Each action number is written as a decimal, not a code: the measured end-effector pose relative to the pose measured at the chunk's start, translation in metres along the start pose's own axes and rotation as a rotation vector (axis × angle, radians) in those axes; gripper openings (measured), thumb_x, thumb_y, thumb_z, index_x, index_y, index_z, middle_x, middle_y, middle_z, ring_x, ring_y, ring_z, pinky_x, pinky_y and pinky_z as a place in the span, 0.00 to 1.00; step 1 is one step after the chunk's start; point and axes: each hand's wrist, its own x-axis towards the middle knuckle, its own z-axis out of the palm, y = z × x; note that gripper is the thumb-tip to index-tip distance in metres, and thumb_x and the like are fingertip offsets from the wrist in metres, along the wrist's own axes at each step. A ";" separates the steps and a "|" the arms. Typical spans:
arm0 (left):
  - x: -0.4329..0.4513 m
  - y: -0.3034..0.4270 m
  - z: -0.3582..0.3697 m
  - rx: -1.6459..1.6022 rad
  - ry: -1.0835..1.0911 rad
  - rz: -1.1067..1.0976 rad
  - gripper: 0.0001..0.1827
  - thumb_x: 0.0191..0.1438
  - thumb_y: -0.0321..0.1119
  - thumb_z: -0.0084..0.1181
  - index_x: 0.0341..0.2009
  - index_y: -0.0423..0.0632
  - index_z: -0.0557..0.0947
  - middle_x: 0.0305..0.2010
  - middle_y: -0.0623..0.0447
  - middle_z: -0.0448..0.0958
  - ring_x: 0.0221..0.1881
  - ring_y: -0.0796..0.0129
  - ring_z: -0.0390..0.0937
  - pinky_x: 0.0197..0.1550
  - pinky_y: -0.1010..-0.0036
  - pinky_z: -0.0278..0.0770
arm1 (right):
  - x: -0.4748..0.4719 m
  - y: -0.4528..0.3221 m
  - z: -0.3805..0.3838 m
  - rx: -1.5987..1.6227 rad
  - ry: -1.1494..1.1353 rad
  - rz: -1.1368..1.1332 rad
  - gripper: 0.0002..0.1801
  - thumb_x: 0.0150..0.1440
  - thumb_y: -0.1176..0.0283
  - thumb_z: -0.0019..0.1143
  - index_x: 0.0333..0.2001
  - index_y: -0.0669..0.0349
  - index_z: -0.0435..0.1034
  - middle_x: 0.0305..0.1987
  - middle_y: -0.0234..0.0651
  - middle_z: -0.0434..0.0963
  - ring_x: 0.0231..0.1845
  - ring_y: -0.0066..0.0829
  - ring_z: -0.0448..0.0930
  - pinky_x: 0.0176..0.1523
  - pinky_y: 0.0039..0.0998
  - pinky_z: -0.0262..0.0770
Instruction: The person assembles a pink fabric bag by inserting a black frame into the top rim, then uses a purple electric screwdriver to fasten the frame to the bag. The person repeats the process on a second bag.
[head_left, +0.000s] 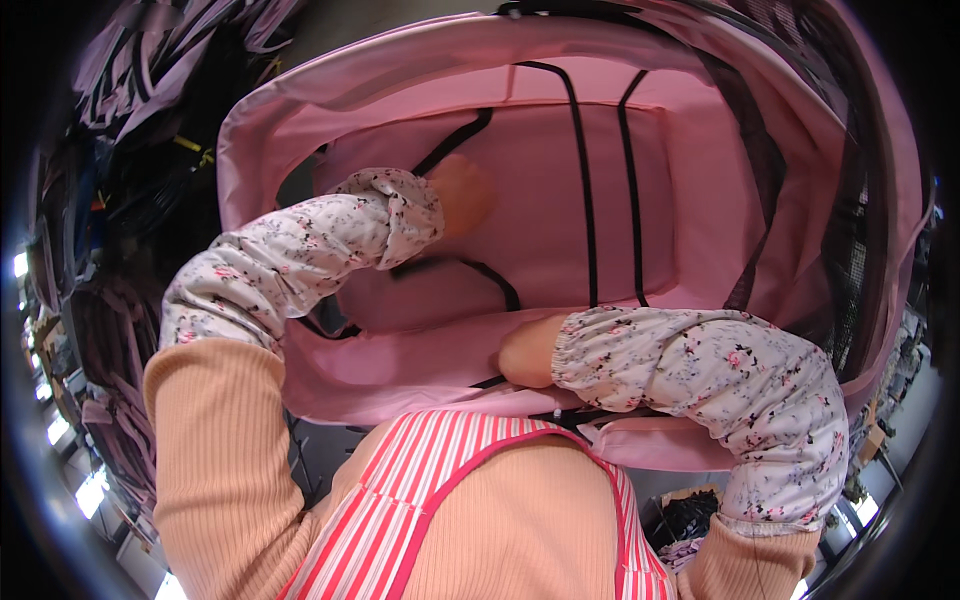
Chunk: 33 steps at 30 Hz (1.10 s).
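A large pink fabric carrier or stroller body (705, 225) with black mesh on its right side lies open before me. Inside, my left hand (463, 195) rests over the pink base panel, beside a black strap (454, 140); its fingers are blurred and partly hidden. My right hand (527, 354) is at the near side wall, fingers turned down and hidden by the hand itself and the fabric. Two long black straps (585, 217) cross the base to the right of my left hand. Another short black strap (495, 279) curves across the near part of the base.
At the left hang many pink and black fabric pieces (120, 330). A pink padded piece (664, 444) lies below my right forearm. Near the floor at the lower right is a box holding black material (686, 517). Cluttered shelves or stacks stand at the far right.
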 end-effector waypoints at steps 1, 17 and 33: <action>0.020 0.001 0.002 -0.100 0.342 -0.006 0.09 0.49 0.35 0.54 0.35 0.47 0.81 0.32 0.49 0.79 0.37 0.55 0.78 0.39 0.60 0.74 | 0.000 0.000 0.003 -0.018 0.000 -0.002 0.16 0.56 0.67 0.43 0.44 0.58 0.74 0.43 0.48 0.78 0.47 0.47 0.78 0.48 0.45 0.74; 0.186 0.034 -0.047 -1.438 1.285 -0.036 0.13 0.63 0.40 0.47 0.34 0.44 0.75 0.24 0.59 0.67 0.26 0.75 0.63 0.31 0.75 0.64 | -0.015 -0.002 0.029 -0.109 0.048 -0.054 0.13 0.48 0.71 0.53 0.36 0.63 0.78 0.38 0.47 0.80 0.41 0.46 0.81 0.38 0.44 0.78; 0.137 0.094 -0.015 -0.951 1.669 -0.080 0.11 0.62 0.37 0.46 0.35 0.42 0.74 0.25 0.50 0.70 0.30 0.64 0.69 0.33 0.69 0.68 | -0.020 -0.016 0.034 -0.025 0.088 0.018 0.12 0.45 0.72 0.57 0.34 0.64 0.79 0.36 0.46 0.81 0.39 0.44 0.82 0.35 0.44 0.79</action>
